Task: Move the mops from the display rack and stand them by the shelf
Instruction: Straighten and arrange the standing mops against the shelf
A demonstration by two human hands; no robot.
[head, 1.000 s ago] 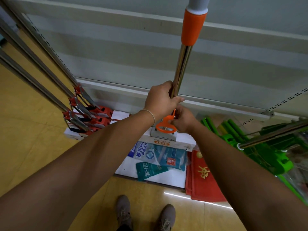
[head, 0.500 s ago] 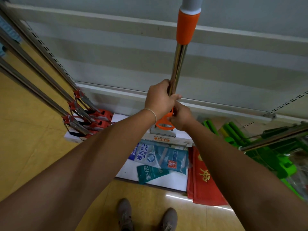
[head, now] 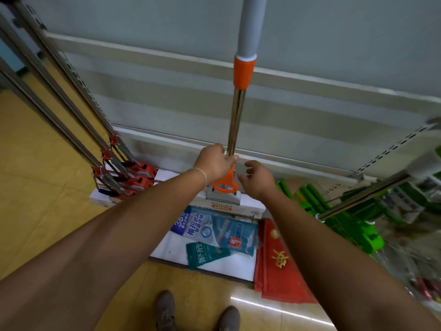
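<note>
Left hand (head: 214, 163) on mop (head: 236, 120) at the shelf (head: 167, 56).
The grip curls round the shiny round metal pole, below its orange collar and grey sleeve; just right, the right hand (head: 259, 179) hovers spread, touching nothing.

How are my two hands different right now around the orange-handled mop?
The left hand grips the chrome pole of the orange-handled mop just above its orange lever; the right hand is off the mop, beside the lever. The left hand's fingers wrap the pole; the right hand's are loosely spread and hold nothing. The left wrist wears a thin band; the right is bare. Both reach forward at similar height.
</note>
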